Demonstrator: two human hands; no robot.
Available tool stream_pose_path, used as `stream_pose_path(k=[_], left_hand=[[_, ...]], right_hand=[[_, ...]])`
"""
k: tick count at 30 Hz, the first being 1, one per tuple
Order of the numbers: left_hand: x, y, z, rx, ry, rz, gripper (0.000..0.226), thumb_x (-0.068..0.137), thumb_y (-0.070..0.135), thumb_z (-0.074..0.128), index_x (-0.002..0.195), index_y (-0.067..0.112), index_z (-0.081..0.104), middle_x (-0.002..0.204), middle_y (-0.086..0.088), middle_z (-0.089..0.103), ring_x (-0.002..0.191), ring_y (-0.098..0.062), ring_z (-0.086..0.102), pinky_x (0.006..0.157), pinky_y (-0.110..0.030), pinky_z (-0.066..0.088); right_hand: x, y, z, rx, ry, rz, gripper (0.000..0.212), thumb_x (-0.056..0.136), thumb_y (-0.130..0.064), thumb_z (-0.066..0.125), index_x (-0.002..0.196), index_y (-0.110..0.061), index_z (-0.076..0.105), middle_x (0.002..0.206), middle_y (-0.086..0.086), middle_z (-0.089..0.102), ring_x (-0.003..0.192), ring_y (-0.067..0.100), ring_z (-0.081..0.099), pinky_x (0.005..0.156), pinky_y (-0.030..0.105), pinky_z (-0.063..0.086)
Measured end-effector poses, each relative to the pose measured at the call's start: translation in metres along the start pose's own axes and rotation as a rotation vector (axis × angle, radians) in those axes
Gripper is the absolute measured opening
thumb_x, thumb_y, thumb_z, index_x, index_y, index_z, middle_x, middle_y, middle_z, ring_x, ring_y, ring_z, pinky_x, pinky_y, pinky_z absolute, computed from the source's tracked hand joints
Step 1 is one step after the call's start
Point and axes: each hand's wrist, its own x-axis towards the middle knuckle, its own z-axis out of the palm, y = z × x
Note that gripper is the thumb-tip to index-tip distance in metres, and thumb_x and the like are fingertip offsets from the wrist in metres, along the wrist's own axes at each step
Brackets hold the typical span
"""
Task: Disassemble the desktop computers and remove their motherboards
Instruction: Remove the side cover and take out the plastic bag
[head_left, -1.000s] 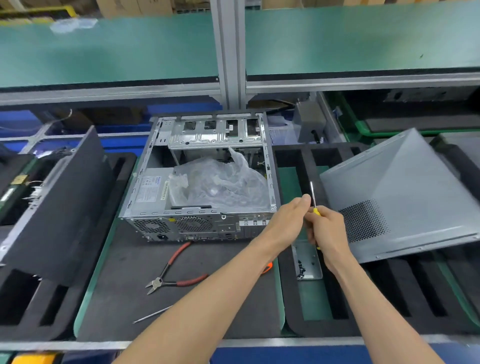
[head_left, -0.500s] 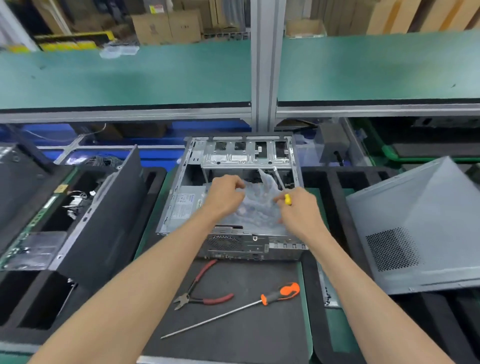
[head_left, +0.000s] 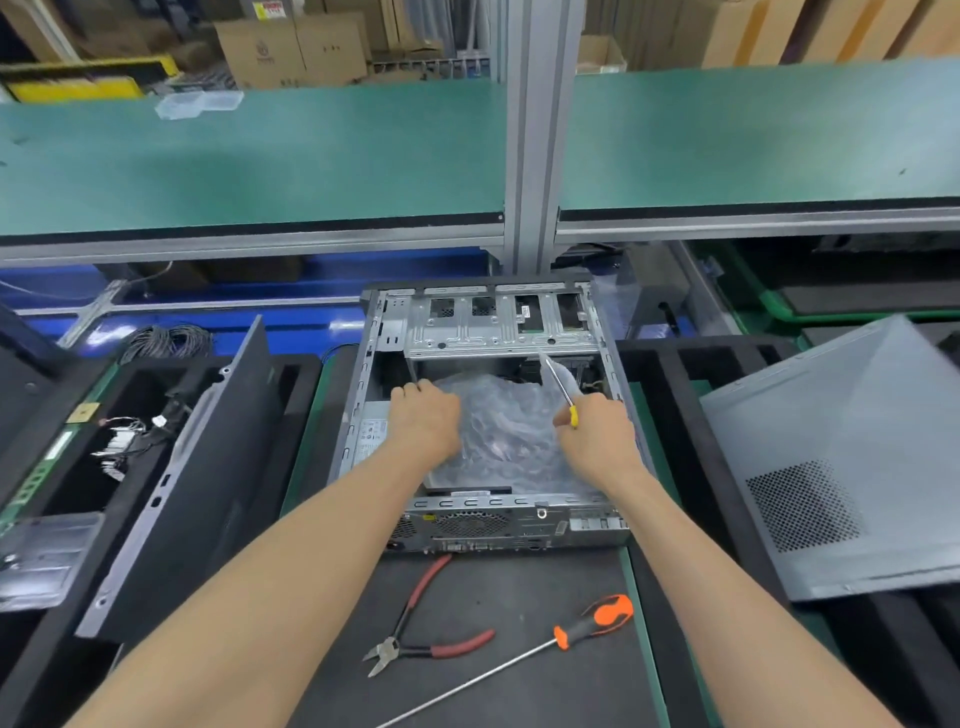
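- The open desktop computer case (head_left: 488, 415) lay on its side on the dark mat of the bench (head_left: 519, 691), at the middle of the view, with both hands inside it.
- The left hand (head_left: 426, 421) was curled over the 9 o'clock edge of a crumpled clear plastic bag (head_left: 511, 431) that filled the case's cavity; whether it gripped the bag cannot be told.
- The right hand (head_left: 597, 436), at the bag's 3 o'clock side, gripped a yellow-handled screwdriver (head_left: 561, 387), its shaft pointing toward 11 o'clock.
- A label on the power supply (head_left: 371, 431) by the left wrist was too blurred to read.
- At 6 o'clock of the case lay red-handled cutters (head_left: 415, 631) and a long orange-handled screwdriver (head_left: 587, 626).
- The removed grey side panel (head_left: 841, 457) leaned at 3 o'clock.
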Motion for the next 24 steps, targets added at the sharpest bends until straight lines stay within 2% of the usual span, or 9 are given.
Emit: stream_pose_path(k=[2,6,8,10,13,16,18,21,24], left_hand=[[0.002,-0.002,0.000,0.008,0.006,-0.063,0.041,0.085,0.034,0.067,0.121,0.014,0.061,0.125,-0.014,0.050,0.115,-0.031,0.048,0.097,-0.039,0.037],[0.005,-0.006,0.002,-0.043,0.043,-0.093,0.031,0.086,0.037,0.065,0.111,0.019,0.063,0.114,-0.007,0.061,0.111,-0.028,0.050,0.092,-0.040,0.036],[0.002,-0.008,0.000,-0.093,0.084,-0.074,0.018,0.088,0.029,0.059,0.103,0.019,0.060,0.108,-0.005,0.063,0.112,-0.028,0.051,0.096,-0.045,0.034],[0.001,-0.010,-0.003,-0.202,0.136,-0.073,0.004,0.088,0.019,0.053,0.091,0.019,0.052,0.099,-0.005,0.063,0.106,-0.028,0.054,0.099,-0.047,0.034],[0.000,-0.016,-0.005,-0.445,0.210,-0.125,0.011,0.091,0.013,0.050,0.081,0.016,0.046,0.080,-0.003,0.059,0.085,-0.026,0.055,0.093,-0.043,0.044],[-0.001,-0.026,-0.013,-0.715,0.337,-0.196,0.017,0.097,0.017,0.049,0.084,0.010,0.057,0.081,-0.006,0.062,0.075,-0.024,0.057,0.070,-0.037,0.050],[-0.005,-0.038,-0.025,-0.940,0.403,-0.287,0.019,0.099,0.024,0.049,0.085,0.014,0.057,0.087,-0.006,0.060,0.081,-0.025,0.055,0.070,-0.036,0.047],[-0.019,-0.060,-0.046,-1.308,0.492,-0.267,0.020,0.100,0.027,0.050,0.083,0.022,0.060,0.098,-0.007,0.066,0.093,-0.029,0.063,0.082,-0.045,0.055],[-0.042,-0.073,-0.071,-1.586,0.637,0.028,0.015,0.100,0.023,0.054,0.101,0.026,0.069,0.101,0.000,0.070,0.096,-0.028,0.068,0.084,-0.050,0.059]], right_hand=[[-0.001,0.001,-0.005,0.046,0.073,-0.042,0.021,0.095,-0.003,0.054,0.100,-0.009,0.073,0.099,0.006,0.070,0.089,0.025,0.062,0.075,0.035,0.050],[-0.001,0.002,-0.019,0.221,0.182,-0.114,0.021,0.098,-0.008,0.052,0.096,-0.018,0.071,0.073,-0.008,0.061,0.054,0.012,0.049,0.059,0.029,0.039],[-0.002,0.001,-0.025,0.309,0.222,-0.141,0.021,0.099,-0.009,0.052,0.096,-0.020,0.070,0.069,-0.007,0.061,0.049,0.013,0.046,0.057,0.031,0.040],[-0.003,0.000,-0.032,0.384,0.268,-0.157,0.021,0.099,-0.010,0.052,0.096,-0.021,0.070,0.073,0.001,0.066,0.050,0.016,0.048,0.056,0.037,0.045],[-0.005,0.000,-0.040,0.412,0.357,-0.160,0.022,0.098,-0.009,0.053,0.098,-0.021,0.071,0.072,-0.001,0.066,0.058,0.014,0.055,0.067,0.036,0.047],[-0.006,0.005,-0.046,0.440,0.424,-0.106,0.025,0.096,-0.007,0.052,0.104,-0.018,0.074,0.084,-0.007,0.069,0.077,0.007,0.063,0.081,0.038,0.051],[-0.005,0.012,-0.049,0.493,0.454,-0.053,0.027,0.096,-0.007,0.053,0.109,-0.016,0.075,0.091,-0.004,0.071,0.085,0.011,0.064,0.088,0.038,0.052],[-0.004,0.027,-0.054,0.603,0.495,0.004,0.029,0.097,-0.008,0.055,0.116,-0.016,0.075,0.102,-0.007,0.072,0.088,-0.005,0.062,0.086,0.017,0.050],[-0.002,0.038,-0.060,0.805,0.516,0.061,0.030,0.099,-0.012,0.059,0.124,-0.023,0.072,0.105,-0.020,0.067,0.085,-0.021,0.059,0.071,0.001,0.043]])
